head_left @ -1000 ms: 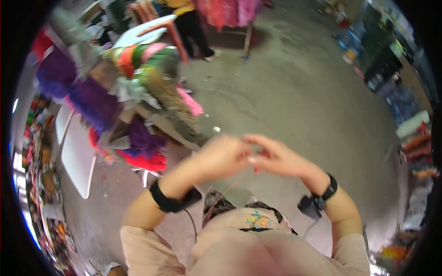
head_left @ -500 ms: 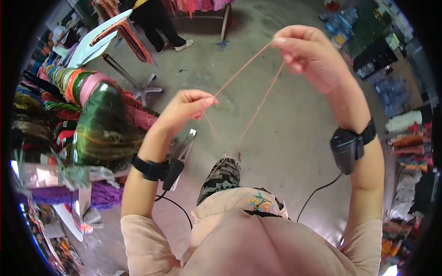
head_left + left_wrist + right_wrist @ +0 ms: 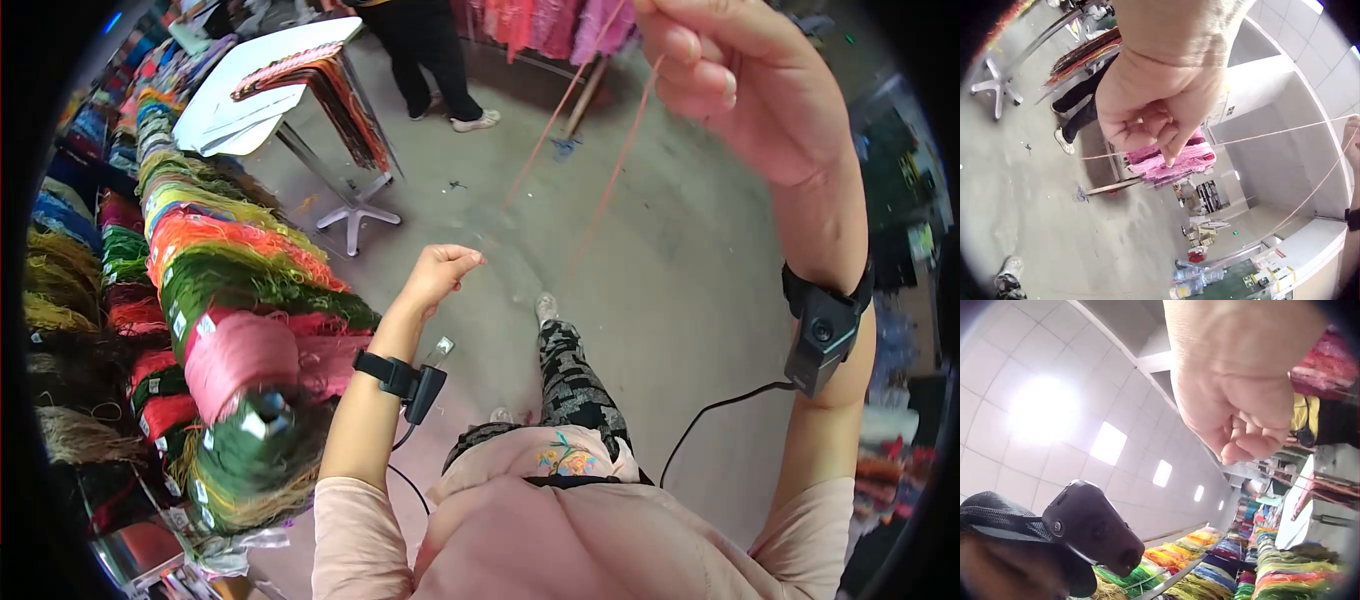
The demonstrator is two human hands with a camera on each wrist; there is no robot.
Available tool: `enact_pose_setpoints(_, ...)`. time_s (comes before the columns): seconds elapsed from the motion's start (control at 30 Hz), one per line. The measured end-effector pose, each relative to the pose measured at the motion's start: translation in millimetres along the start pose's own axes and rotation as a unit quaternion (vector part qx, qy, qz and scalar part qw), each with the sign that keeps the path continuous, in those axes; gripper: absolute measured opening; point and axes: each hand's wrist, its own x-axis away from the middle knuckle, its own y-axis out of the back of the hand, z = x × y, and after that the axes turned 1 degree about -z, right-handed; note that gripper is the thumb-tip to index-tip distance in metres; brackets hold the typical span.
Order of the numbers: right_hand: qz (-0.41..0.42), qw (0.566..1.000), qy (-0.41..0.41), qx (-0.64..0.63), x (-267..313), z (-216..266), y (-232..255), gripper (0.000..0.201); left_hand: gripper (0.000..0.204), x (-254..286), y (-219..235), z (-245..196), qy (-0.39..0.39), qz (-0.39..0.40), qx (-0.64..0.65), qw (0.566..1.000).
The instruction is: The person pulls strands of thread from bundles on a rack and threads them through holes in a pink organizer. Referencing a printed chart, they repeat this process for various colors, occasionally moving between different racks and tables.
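Note:
A thin pinkish-red thread [image 3: 627, 140] runs in two strands from my right hand [image 3: 755, 85], which is raised high at the upper right. Its thumb and fingers pinch the thread; the fingertips reach the top of the head view. Lower and to the left, my left hand [image 3: 440, 275] has thumb and forefinger pinched together on the thread. In the left wrist view the thread [image 3: 1272, 132] stretches from the right hand past the left fingertips and sticks out a short way beyond. In the right wrist view the curled fingers [image 3: 1250, 440] show, but no thread is clear there.
Bundles of coloured yarn [image 3: 240, 365] hang on racks close at my left. Beyond them stands a white table [image 3: 215, 115] with braided cords [image 3: 350, 110] over its edge. Another person's legs [image 3: 430, 60] are near it. Pink hanks [image 3: 545, 25] hang at the back.
My hands were together, then parted and drew the thread out between them. My right hand has risen further up. The view has turned left, bringing the yarn racks nearer.

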Motion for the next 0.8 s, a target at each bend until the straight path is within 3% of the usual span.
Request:
enact_pose_setpoints(0.2,0.154,0.986,0.008,-0.064,-133,20,71,0.018,0.013,-107,13,-17,0.034,-0.096,0.011,0.995)
enact_pose_setpoints(0.33,0.174,0.975,-0.024,-0.135,-222,48,101,0.022,0.014,-164,22,-52,0.041,-0.127,0.058,0.989)
enact_pose_setpoints(0.47,0.212,0.945,0.014,-0.248,-310,7,139,0.014,0.02,-193,43,-55,0.051,-0.179,0.056,0.981)
enact_pose_setpoints(0.5,0.106,0.975,0.032,-0.193,-321,0,144,0.01,0.022,-196,52,-52,0.052,-0.201,0.042,0.977)
enact_pose_setpoints(0.57,0.166,0.963,-0.032,-0.211,-354,-31,207,0.007,0.026,-198,77,-42,0.024,-0.204,0.015,0.978)
enact_pose_setpoints(0.6,0.048,0.986,-0.052,-0.148,-363,-46,229,0.007,0.028,-198,92,-36,0.008,-0.207,0.0,0.978)
enact_pose_setpoints(0.67,-0.062,0.987,-0.072,-0.131,-394,-74,309,0.009,0.027,-182,119,-66,0.044,-0.152,0.105,0.982)
enact_pose_setpoints(0.7,-0.252,0.964,-0.039,-0.072,-405,-70,344,0.008,0.026,-180,132,-75,0.051,-0.156,0.134,0.977)
enact_pose_setpoints(0.73,-0.285,0.952,0.072,-0.085,-416,-62,399,0.008,0.026,-179,141,-85,0.064,-0.155,0.168,0.971)
enact_pose_setpoints(0.77,-0.266,0.948,0.168,-0.04,-423,-38,453,0.011,0.024,-180,148,-98,0.04,-0.143,0.193,0.97)
enact_pose_setpoints(0.8,-0.273,0.924,0.266,-0.002,-440,-10,449,0.013,0.023,-185,156,-113,0.014,-0.133,0.213,0.968)
